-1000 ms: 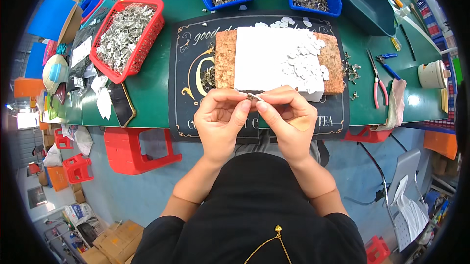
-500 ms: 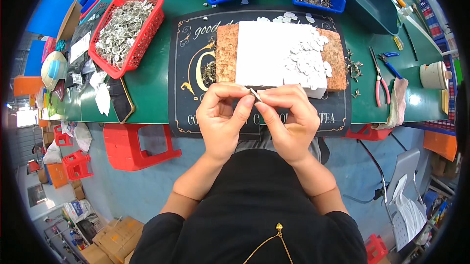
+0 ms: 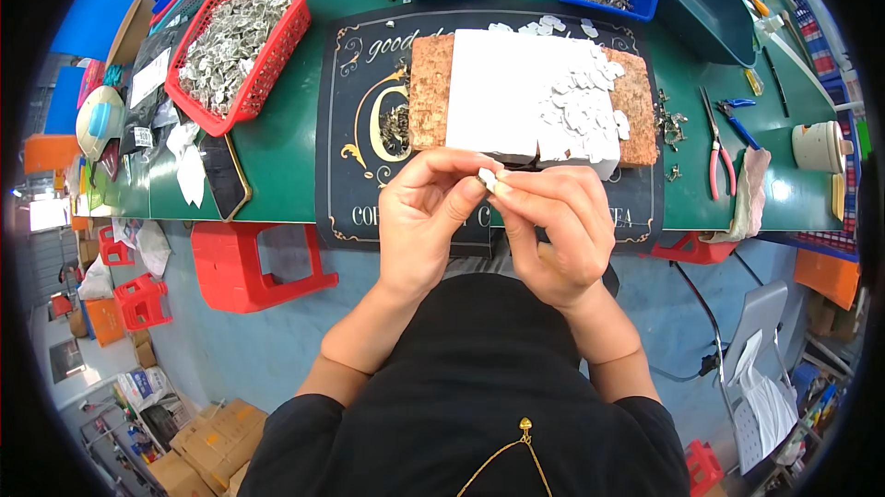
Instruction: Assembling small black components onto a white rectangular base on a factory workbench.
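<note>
Your right hand (image 3: 558, 230) has shifted a bit toward the bench's right end since the last frame, fingers curled more, and the piece (image 3: 488, 180) now shows more white. It's up in the air just your side of the white block's near edge, over the mat (image 3: 359, 202). Left hand (image 3: 419, 220) has it pinched thumb-to-forefinger; right fingertips are bunched closed on its right side.

Handling-wise, I'd guess it's super light and fairly stiff, with a slick white face and maybe thin bits that bend if you squeeze hard. I'd pinch the rim and keep pads off the face. Too small here to make out much detail.

Past it: white block (image 3: 493, 91) on the cork (image 3: 431, 91), loose white discs (image 3: 581, 110) heaped along its right edge, red basket (image 3: 277, 73) toward the bench's (image 3: 277, 174) far left corner, pliers (image 3: 719, 142) off right.
</note>
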A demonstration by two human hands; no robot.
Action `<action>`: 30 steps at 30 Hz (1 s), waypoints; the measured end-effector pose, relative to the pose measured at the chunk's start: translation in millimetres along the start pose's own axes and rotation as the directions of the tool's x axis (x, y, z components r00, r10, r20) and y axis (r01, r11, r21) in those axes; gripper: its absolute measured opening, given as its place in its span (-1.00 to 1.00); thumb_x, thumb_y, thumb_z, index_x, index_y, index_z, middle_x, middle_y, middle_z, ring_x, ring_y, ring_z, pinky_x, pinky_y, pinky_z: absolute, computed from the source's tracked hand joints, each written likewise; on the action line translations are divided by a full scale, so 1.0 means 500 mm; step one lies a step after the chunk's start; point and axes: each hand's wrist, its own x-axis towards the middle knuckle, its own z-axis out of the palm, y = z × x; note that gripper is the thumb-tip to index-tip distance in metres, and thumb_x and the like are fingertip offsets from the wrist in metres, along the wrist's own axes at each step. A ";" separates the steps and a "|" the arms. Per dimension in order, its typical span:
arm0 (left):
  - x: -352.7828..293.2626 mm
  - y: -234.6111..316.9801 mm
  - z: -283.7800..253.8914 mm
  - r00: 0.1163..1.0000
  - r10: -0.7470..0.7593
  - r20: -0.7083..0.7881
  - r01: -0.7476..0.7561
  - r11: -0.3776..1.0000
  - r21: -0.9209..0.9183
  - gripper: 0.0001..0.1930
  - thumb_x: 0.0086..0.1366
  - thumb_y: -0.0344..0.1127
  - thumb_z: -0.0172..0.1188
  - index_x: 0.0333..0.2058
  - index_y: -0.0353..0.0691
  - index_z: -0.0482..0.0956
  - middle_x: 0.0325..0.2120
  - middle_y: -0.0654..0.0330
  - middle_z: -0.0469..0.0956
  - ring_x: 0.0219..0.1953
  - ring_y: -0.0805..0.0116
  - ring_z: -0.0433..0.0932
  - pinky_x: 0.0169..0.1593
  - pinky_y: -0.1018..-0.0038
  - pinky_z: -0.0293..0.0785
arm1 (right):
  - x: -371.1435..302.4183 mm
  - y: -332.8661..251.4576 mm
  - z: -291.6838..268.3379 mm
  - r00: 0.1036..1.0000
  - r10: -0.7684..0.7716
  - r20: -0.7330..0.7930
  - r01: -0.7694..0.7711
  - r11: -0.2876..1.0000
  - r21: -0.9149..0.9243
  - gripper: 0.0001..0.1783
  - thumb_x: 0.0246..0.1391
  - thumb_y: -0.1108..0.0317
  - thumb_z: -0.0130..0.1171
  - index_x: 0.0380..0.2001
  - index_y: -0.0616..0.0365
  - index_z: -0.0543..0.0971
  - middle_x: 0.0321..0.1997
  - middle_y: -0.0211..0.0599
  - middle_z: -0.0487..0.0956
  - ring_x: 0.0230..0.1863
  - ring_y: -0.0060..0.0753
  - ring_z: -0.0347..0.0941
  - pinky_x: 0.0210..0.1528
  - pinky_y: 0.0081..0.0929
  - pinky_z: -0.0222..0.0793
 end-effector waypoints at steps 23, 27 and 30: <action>-0.006 -0.032 0.018 0.987 0.117 -0.111 -0.111 0.992 0.053 -0.92 0.28 -0.52 0.14 -0.26 -0.38 0.48 -0.31 0.21 0.49 -0.27 0.54 0.49 -0.14 0.63 0.43 | -0.016 0.010 0.006 0.998 -0.065 -0.027 0.061 0.987 -0.149 -0.74 -0.28 0.65 0.34 -0.40 0.24 0.63 -0.31 -0.25 0.63 -0.39 -0.33 0.47 -0.36 -0.51 0.43; -0.001 -0.038 0.022 0.982 0.081 -0.172 -0.076 0.997 0.035 -0.92 0.28 -0.51 0.15 -0.26 -0.37 0.48 -0.32 0.21 0.51 -0.29 0.57 0.49 -0.15 0.63 0.44 | -0.016 0.024 0.014 0.995 -0.101 -0.016 0.096 0.979 -0.182 -0.73 -0.30 0.67 0.32 -0.40 0.25 0.63 -0.32 -0.25 0.63 -0.40 -0.33 0.47 -0.37 -0.52 0.43; -0.001 -0.039 0.023 0.980 0.044 -0.196 -0.040 0.999 0.024 -0.91 0.28 -0.51 0.16 -0.26 -0.37 0.48 -0.33 0.22 0.52 -0.30 0.57 0.49 -0.15 0.62 0.45 | -0.014 0.025 0.011 0.994 -0.108 0.001 0.106 0.974 -0.199 -0.74 -0.29 0.67 0.32 -0.40 0.25 0.62 -0.33 -0.24 0.63 -0.40 -0.32 0.47 -0.36 -0.52 0.42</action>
